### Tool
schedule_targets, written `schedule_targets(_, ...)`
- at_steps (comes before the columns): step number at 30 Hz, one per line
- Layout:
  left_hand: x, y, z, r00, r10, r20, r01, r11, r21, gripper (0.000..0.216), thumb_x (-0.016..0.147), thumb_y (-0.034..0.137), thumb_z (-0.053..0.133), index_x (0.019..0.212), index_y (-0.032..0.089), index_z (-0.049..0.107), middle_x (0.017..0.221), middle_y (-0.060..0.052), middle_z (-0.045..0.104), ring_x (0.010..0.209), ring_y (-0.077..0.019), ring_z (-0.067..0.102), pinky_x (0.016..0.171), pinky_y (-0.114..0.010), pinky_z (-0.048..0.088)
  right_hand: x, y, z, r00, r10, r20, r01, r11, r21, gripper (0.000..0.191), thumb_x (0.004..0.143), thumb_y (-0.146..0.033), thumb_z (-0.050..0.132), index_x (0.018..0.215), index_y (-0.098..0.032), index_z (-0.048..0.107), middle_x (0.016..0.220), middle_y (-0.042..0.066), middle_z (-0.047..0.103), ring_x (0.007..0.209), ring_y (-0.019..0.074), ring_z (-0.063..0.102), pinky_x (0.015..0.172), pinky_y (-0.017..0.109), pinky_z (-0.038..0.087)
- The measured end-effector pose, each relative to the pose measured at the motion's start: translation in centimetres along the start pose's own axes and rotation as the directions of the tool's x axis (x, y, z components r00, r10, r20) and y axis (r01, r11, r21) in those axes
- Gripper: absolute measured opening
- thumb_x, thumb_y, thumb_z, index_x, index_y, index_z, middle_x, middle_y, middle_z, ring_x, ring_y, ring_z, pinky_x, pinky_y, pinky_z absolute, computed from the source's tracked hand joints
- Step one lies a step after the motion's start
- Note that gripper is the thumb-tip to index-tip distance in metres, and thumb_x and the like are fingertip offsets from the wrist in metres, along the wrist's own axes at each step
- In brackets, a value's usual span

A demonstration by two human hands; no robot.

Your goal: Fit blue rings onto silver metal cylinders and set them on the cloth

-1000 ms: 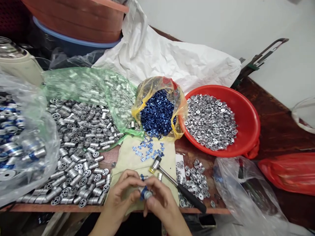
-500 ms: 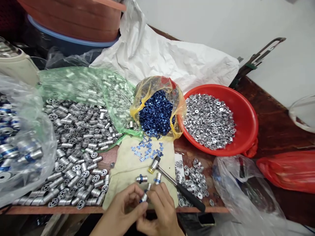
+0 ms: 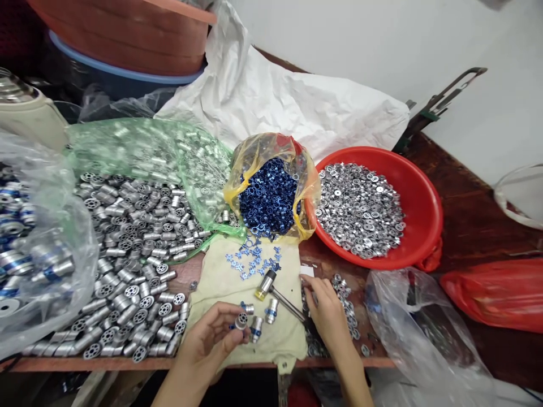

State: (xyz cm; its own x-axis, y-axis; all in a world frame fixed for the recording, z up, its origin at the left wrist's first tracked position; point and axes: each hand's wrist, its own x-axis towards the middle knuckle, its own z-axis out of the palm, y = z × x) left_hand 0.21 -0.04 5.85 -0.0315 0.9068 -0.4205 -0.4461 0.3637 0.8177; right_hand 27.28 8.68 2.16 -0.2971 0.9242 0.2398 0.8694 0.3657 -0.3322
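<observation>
- L hand point(image 3: 212, 339) sits at the near edge, mid table. Thumb + forefinger pinch a small silver barrel point(image 3: 241, 322) w/ a blue collar, held just over the beige cloth point(image 3: 224, 277). Other fingers are curled under, so the barrel's lower end is hidden.
- R hand point(image 3: 326, 314) is right of the cloth, palm down on the loose discs point(image 3: 345, 305), fingers stretched far-left. Can't tell if it has a disc nipped, since the fingertips cover that spot.
- Hammer point(image 3: 265, 284): head rests on the cloth. The handle runs near-right and goes under my R hand, so the rest is out of sight.
- Finished pieces point(image 3: 271, 311), silver w/ blue bands, lie on the cloth just beside the barrel. One is partly behind my L fingers.
- Blue star bits point(image 3: 254, 263) are scattered on the far part of the cloth.
- Yellow bag point(image 3: 303, 169) of blue rings stands at the far end of the cloth, touching the red basin point(image 3: 428, 198) of silver discs on its right.
- Heap of silver cylinders point(image 3: 127, 249) lies to the left, spilling from a green bag point(image 3: 139, 141). Parts inside the bag show only as a blur.
- Clear bag point(image 3: 55, 226) at far left is cut off by the edge. Contents look like silver/blue parts, hard to make out.
- Second clear bag point(image 3: 416, 328) is near-right, contents unclear. Red bag point(image 3: 496, 297) beside it is cut off at the right.
</observation>
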Motion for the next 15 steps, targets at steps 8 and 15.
schedule_targets(8, -0.3, 0.8, -0.2, 1.000, -0.012, -0.010, 0.012, 0.999, -0.041, 0.033, 0.073, 0.050, 0.084, 0.088, 0.022, 0.075, 0.084, -0.005, 0.082, 0.087, -0.0250, 0.077, 0.084, -0.031, 0.059, -1.6, 0.1, -1.0, 0.999, 0.015, 0.037, -0.016, 1.000, 0.018, 0.034, 0.094, -0.010, 0.043, 0.114, -0.024, 0.066, 0.105, 0.007, 0.072, 0.097, 0.0266, 0.064, 0.084, 0.042, 0.055)
schedule_targets(15, -0.1, 0.6, -0.2, 1.000, -0.008, 0.022, 0.008, 1.000, 0.008, 0.033, 0.075, 0.050, 0.082, 0.090, 0.021, 0.077, 0.098, -0.009, 0.083, 0.101, -0.0283, 0.076, 0.091, -0.032, 0.057, -1.3, 1.0, -1.3, 1.000, -0.016, 0.025, 0.015, 0.999, 0.052, 0.030, 0.094, -0.013, 0.051, 0.115, -0.026, 0.068, 0.098, 0.006, 0.070, 0.091, 0.0271, 0.062, 0.082, 0.042, 0.053)
